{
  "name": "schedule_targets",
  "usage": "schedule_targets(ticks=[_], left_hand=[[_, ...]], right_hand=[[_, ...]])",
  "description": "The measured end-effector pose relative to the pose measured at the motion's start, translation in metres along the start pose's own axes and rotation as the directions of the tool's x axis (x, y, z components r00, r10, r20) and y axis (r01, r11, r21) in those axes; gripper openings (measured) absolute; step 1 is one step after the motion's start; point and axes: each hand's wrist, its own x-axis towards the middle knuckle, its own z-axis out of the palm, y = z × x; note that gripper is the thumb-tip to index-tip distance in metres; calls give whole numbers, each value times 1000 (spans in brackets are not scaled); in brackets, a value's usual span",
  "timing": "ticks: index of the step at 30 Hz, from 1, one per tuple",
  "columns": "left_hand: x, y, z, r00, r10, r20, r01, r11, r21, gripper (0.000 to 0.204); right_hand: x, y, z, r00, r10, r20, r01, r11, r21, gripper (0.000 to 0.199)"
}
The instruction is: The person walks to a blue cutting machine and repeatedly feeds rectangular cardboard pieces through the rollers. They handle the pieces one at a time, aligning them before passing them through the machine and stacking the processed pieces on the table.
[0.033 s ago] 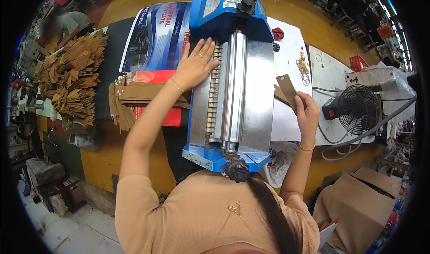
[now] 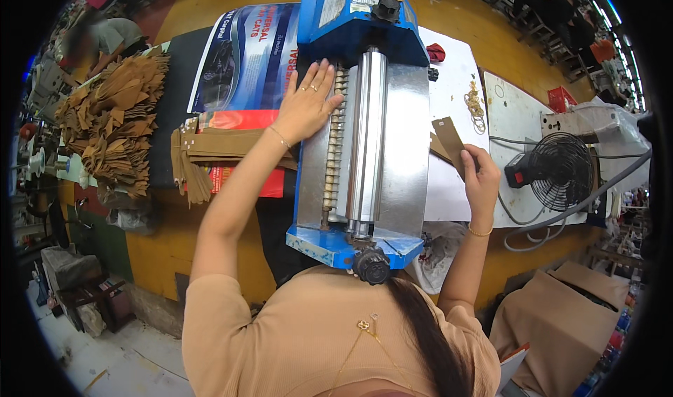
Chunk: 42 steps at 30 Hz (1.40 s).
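A blue roller machine [image 2: 321,246] with a long shiny roller [image 2: 370,138] stands in front of me. My left hand [image 2: 306,106] lies flat on its left metal plate, beside the row of small rings along the roller, fingers stretched out. Right of the machine, my right hand [image 2: 480,171] pinches a brown strip [image 2: 449,138] between thumb and fingers, its far end tilted up. Another brown strip [image 2: 439,147] partly shows behind it at the machine's edge. A stack of long brown strips [image 2: 231,145] lies left of the machine, partly hidden by my left forearm.
Bundled brown pieces [image 2: 116,124] are heaped at the far left. A printed blue sheet [image 2: 242,60] lies behind the strips. Thin tan loops [image 2: 474,110] rest on the white surface at right, near a black fan [image 2: 561,169] and a grey cable [image 2: 596,199]. A person [image 2: 112,36] bends at far left.
My left forearm and elbow have shifted very slightly to the right. Both hands stay in place, the right one still holding the brown strip.
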Motion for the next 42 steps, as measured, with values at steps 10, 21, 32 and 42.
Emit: schedule_targets(ticks=[10,21,32,42], left_hand=[[-90,30,-22,973,206,101,-202,978,-54,70],[9,-40,-16,821,-356,-447,461,875,148,64],[-6,-64,-31,941,-337,-28,301,796,526,58],[-38,10,-64,921,-4,-389,89,975,202,35]], right_hand=[[-9,7,2,1000,25,1,-25,999,-30,15],[-23,-4,-16,999,1,-51,-1,1000,-1,13],[-24,-1,-14,999,41,28,-45,987,154,14],[37,-6,14,834,112,540,-196,975,101,19]])
